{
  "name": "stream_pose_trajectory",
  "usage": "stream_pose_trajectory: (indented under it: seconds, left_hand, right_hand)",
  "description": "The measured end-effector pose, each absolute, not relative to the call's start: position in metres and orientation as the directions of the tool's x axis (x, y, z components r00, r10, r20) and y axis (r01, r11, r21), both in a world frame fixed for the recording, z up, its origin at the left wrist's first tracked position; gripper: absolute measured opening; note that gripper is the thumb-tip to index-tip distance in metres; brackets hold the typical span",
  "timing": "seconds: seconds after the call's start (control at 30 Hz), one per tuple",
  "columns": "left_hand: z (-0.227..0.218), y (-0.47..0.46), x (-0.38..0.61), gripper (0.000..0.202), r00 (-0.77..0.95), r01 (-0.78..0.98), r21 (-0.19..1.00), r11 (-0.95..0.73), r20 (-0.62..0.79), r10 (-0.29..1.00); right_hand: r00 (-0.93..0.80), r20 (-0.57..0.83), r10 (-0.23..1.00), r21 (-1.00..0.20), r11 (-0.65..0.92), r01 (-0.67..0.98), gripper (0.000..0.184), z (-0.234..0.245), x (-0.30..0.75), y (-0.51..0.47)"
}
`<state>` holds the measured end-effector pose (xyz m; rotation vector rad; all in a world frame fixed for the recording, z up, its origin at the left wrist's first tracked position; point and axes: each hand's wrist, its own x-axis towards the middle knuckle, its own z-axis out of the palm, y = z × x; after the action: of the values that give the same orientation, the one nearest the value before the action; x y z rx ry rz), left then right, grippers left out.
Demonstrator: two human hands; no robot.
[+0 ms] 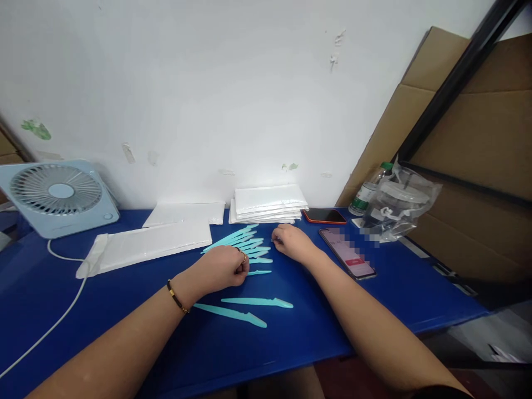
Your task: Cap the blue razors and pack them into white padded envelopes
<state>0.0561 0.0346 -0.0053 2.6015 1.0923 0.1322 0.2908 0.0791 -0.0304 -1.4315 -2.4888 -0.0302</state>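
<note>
Several slim turquoise plastic sticks (245, 242) lie fanned out in a pile on the blue table (124, 310). My left hand (222, 267), with a ring and a thin bracelet, rests curled at the pile's near edge, fingertips closed on the end of one stick (260, 272). My right hand (293, 243) lies at the pile's right side, fingers pinched together on the tip of a stick. Two more sticks (249, 308) lie apart, closer to me.
White flat packets lie at the back: a long one (149, 246) on the left and a stack (269, 203) by the wall. A small fan (58, 197) with a white cable stands far left. Two phones (347, 253), a bottle (368, 191) and a clear bag (401, 205) sit right, before cardboard.
</note>
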Motion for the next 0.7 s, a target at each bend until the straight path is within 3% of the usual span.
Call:
stream_pose_trajectory:
  seconds: [0.13, 0.27, 0.4, 0.7]
  left_hand:
    - [-0.007, 0.037, 0.056, 0.011, 0.672, 0.708, 0.305, -0.637, -0.017, 0.740]
    - [-0.006, 0.037, 0.056, 0.012, 0.662, 0.717, 0.316, -0.621, -0.030, 0.749]
    - [-0.004, 0.037, 0.056, 0.014, 0.658, 0.722, 0.312, -0.618, -0.033, 0.752]
    - [-0.007, 0.037, 0.056, 0.013, 0.672, 0.707, 0.296, -0.642, 0.001, 0.741]
  right_hand:
    - [-0.472, 0.116, 0.874, -0.371, 0.479, 0.796, 0.008, -0.023, 0.301, 0.072]
    - [-0.441, -0.043, 0.896, -0.575, 0.339, 0.745, 0.022, -0.016, 0.309, 0.063]
    - [-0.521, -0.096, 0.848, -0.656, 0.339, 0.674, 0.026, -0.014, 0.306, 0.057]
    - [-0.618, 0.020, 0.786, -0.710, 0.446, 0.544, 0.025, -0.018, 0.292, 0.050]
